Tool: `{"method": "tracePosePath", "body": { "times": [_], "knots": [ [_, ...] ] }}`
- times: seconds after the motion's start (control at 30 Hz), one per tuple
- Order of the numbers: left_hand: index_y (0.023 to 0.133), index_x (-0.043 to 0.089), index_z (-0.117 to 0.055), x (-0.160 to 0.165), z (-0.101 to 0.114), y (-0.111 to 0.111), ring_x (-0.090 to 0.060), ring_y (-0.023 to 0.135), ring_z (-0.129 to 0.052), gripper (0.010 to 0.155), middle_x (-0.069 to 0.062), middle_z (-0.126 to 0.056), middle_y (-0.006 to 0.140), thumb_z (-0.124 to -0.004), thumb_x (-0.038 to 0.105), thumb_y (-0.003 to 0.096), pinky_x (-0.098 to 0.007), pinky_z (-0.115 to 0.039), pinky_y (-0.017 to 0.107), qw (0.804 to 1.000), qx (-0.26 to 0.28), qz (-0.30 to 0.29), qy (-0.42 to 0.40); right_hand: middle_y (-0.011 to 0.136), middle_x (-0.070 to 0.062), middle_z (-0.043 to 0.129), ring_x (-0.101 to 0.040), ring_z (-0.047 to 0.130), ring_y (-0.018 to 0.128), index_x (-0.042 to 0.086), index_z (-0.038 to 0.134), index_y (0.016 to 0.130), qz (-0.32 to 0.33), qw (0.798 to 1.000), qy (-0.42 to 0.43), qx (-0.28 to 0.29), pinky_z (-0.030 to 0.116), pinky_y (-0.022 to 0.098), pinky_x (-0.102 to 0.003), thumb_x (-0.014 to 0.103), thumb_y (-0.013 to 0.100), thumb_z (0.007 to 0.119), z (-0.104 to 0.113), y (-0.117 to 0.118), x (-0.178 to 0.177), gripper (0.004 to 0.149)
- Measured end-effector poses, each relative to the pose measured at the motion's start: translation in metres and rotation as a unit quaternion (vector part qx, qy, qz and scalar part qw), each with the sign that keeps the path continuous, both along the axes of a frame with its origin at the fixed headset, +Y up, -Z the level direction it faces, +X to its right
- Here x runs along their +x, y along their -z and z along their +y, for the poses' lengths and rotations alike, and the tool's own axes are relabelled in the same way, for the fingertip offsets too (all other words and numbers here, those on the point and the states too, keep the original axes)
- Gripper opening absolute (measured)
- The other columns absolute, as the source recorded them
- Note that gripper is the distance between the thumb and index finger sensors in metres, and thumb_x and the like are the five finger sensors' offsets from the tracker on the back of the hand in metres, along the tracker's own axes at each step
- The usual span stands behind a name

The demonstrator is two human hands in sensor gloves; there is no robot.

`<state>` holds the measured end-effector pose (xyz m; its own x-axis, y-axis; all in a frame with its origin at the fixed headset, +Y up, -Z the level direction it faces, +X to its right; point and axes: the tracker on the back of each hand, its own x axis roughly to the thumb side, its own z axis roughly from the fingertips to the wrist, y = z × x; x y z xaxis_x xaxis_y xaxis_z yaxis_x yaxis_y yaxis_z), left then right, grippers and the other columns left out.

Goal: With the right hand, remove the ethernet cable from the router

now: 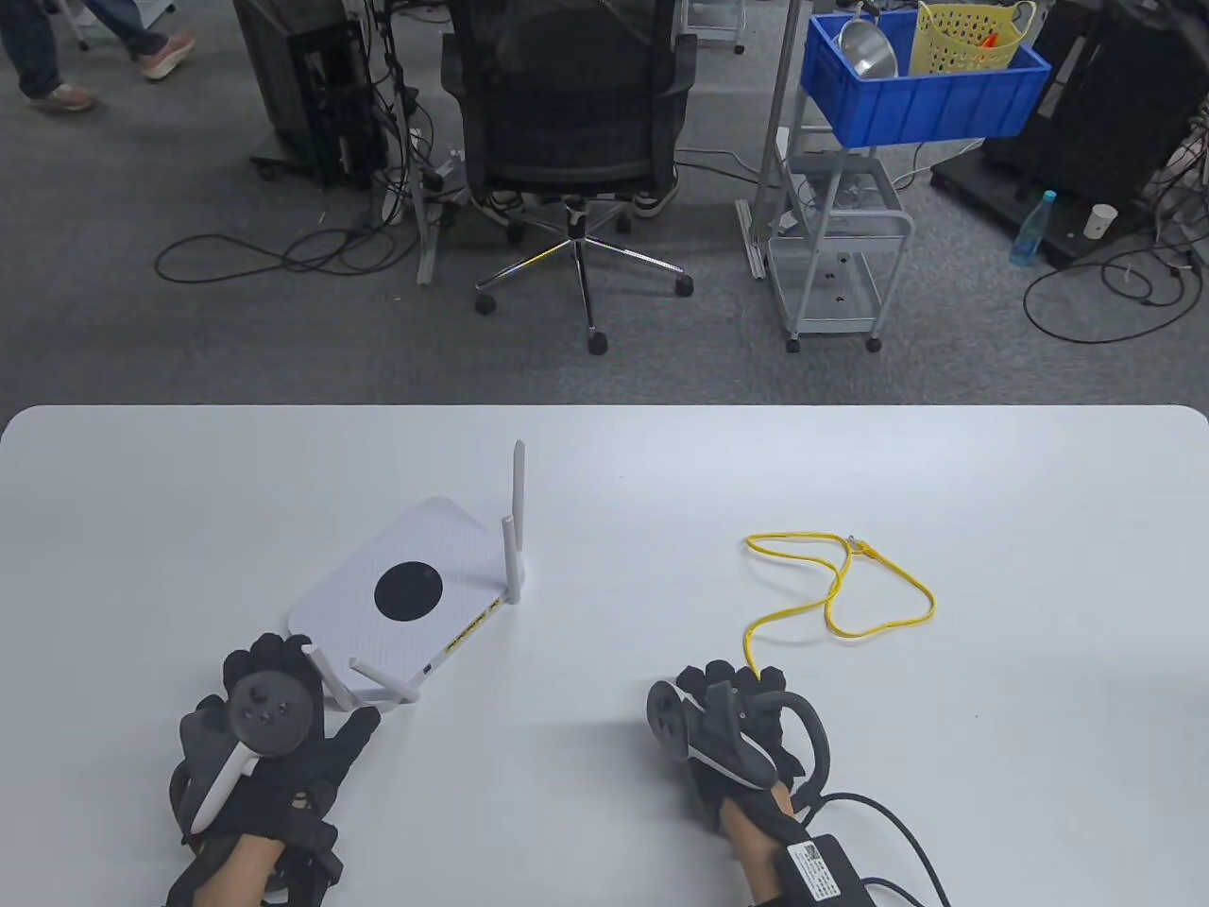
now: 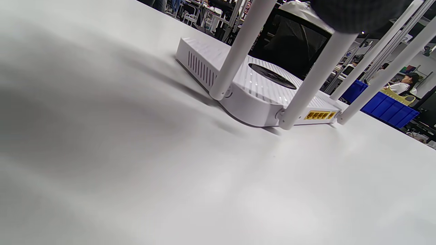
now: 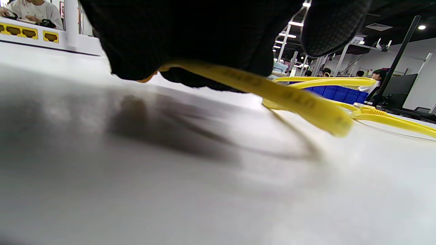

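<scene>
Our right hand (image 1: pixel 732 723) pinches the light, floppy yellow cable (image 1: pixel 836 590) at its near end, already free of the router (image 1: pixel 406 595), while our left hand (image 1: pixel 269 727) rests open.

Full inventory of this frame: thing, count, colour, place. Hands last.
router: 1, white with a black disc on top, table left of centre; yellow ports bare in the left wrist view
antennas: 4, white, on the router's port side
ethernet cable: 1, yellow, looped on the table to the right, apart from the router
table: 1, white
office chair: 1, black, on the floor beyond the table
crate: 1, blue, on a grey cart, far right
basket: 1, yellow, in the crate
bottle: 1, clear blue, on the floor far right
left hand: black glove, at the router's near corner
right hand: black glove, holds one cable end
</scene>
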<state>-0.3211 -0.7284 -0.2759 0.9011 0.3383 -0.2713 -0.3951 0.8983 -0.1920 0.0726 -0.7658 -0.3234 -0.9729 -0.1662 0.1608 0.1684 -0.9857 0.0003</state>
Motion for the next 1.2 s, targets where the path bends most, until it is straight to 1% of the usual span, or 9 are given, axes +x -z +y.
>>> {"method": "tracePosePath", "body": {
  "times": [0.3, 0.4, 0.5, 0.6, 0.73, 0.87, 1.0, 1.1, 1.2],
  "knots": [
    [0.109, 0.028, -0.005, 0.001, 0.000, 0.000, -0.037, 0.105, 0.017, 0.093, -0.011, 0.012, 0.119, -0.065, 0.065, 0.0478, -0.064, 0.004, 0.071, 1.000, -0.005, -0.002, 0.003, 0.081, -0.011, 0.085, -0.023, 0.091, 0.065, 0.013, 0.077, 0.092, -0.004, 1.000, -0.007, -0.015, 0.060, 0.067, -0.069, 0.038, 0.051, 0.080, -0.001, 0.000, -0.001, 0.048],
    [0.109, 0.027, -0.005, 0.001, 0.000, 0.000, -0.038, 0.105, 0.017, 0.093, -0.011, 0.012, 0.118, -0.065, 0.065, 0.0477, -0.064, 0.004, 0.071, 1.000, -0.006, -0.002, 0.004, 0.083, -0.011, 0.084, -0.024, 0.090, 0.067, 0.013, 0.076, 0.093, -0.011, 1.000, -0.002, -0.029, 0.059, 0.067, -0.069, 0.039, 0.052, 0.078, -0.001, 0.000, 0.000, 0.049],
    [0.108, 0.028, -0.005, 0.002, 0.000, 0.000, -0.038, 0.105, 0.016, 0.093, -0.011, 0.012, 0.118, -0.065, 0.065, 0.0478, -0.064, 0.004, 0.071, 1.000, -0.006, -0.002, 0.004, 0.090, -0.015, 0.080, -0.028, 0.088, 0.074, 0.011, 0.071, 0.099, -0.018, 0.999, 0.013, -0.044, 0.056, 0.068, -0.071, 0.043, 0.052, 0.076, 0.004, 0.000, 0.004, 0.057],
    [0.109, 0.028, -0.005, 0.002, 0.000, 0.000, -0.037, 0.105, 0.017, 0.093, -0.011, 0.012, 0.118, -0.065, 0.065, 0.0477, -0.064, 0.004, 0.071, 1.000, -0.006, -0.003, 0.005, 0.099, -0.021, 0.073, -0.034, 0.084, 0.082, 0.008, 0.062, 0.105, -0.016, 0.999, 0.046, -0.022, 0.053, 0.068, -0.073, 0.047, 0.053, 0.072, 0.016, -0.003, 0.010, 0.066],
    [0.109, 0.028, -0.005, 0.003, -0.001, 0.000, -0.037, 0.105, 0.017, 0.093, -0.011, 0.012, 0.118, -0.065, 0.065, 0.0476, -0.064, 0.004, 0.071, 1.000, -0.008, -0.006, 0.008, 0.111, -0.029, 0.057, -0.046, 0.071, 0.097, 0.007, 0.051, 0.112, -0.006, 0.997, 0.077, 0.001, 0.045, 0.069, -0.076, 0.053, 0.053, 0.066, 0.029, -0.009, 0.014, 0.076],
    [0.109, 0.028, -0.005, 0.003, -0.001, 0.000, -0.037, 0.105, 0.017, 0.093, -0.010, 0.012, 0.118, -0.065, 0.065, 0.0475, -0.064, 0.004, 0.070, 1.000, -0.008, -0.008, 0.009, 0.118, -0.034, 0.039, -0.058, 0.048, 0.105, 0.010, 0.039, 0.117, 0.005, 0.996, 0.084, 0.006, 0.033, 0.069, -0.078, 0.059, 0.051, 0.060, 0.034, -0.013, 0.011, 0.085],
    [0.109, 0.029, -0.006, 0.003, -0.001, 0.000, -0.037, 0.105, 0.017, 0.093, -0.010, 0.012, 0.119, -0.065, 0.065, 0.0472, -0.064, 0.004, 0.070, 1.000, -0.009, -0.009, 0.010, 0.119, -0.037, 0.024, -0.062, 0.026, 0.104, 0.012, 0.028, 0.118, 0.014, 0.996, 0.081, -0.019, 0.023, 0.068, -0.077, 0.064, 0.048, 0.054, 0.033, -0.014, 0.005, 0.091],
    [0.109, 0.028, -0.006, 0.004, -0.002, 0.000, -0.037, 0.105, 0.017, 0.093, -0.010, 0.012, 0.118, -0.065, 0.065, 0.0473, -0.064, 0.004, 0.070, 1.000, -0.011, -0.010, 0.012, 0.117, -0.037, 0.021, -0.062, 0.020, 0.100, 0.011, 0.026, 0.117, 0.016, 0.996, 0.084, -0.039, 0.021, 0.068, -0.075, 0.065, 0.046, 0.052, 0.030, -0.014, 0.004, 0.093],
    [0.109, 0.028, -0.006, 0.004, -0.002, 0.000, -0.037, 0.105, 0.016, 0.093, -0.010, 0.012, 0.119, -0.065, 0.065, 0.0473, -0.064, 0.004, 0.070, 1.000, -0.010, -0.010, 0.014, 0.116, -0.037, 0.020, -0.063, 0.019, 0.100, 0.011, 0.025, 0.117, 0.015, 0.996, 0.081, -0.041, 0.022, 0.068, -0.075, 0.066, 0.045, 0.051, 0.029, -0.014, 0.004, 0.094]
  ]
}}
